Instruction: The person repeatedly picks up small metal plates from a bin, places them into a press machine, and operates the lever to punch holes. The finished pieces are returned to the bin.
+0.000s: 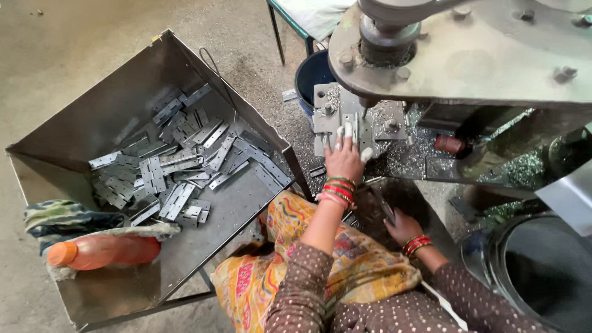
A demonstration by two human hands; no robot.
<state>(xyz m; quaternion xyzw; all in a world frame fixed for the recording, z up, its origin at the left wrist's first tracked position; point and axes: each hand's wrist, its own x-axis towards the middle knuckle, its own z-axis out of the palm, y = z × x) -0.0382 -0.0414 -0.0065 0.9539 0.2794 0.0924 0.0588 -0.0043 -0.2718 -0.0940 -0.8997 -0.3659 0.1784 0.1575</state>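
left hand (345, 157) presses a flat grey metal hinge plate (353, 132) onto the press bed, taped fingers (348, 129) spread flat; keep them clear of the punch; right hand (402, 226) grips a dark lever (383, 205).

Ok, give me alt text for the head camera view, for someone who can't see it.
A seated person's left hand presses a flat grey metal hinge plate on the bed of a grey metal press machine, while the right hand rests low by the lap. To the left, a large grey metal tray holds loose hinge plates and an orange plastic bottle.
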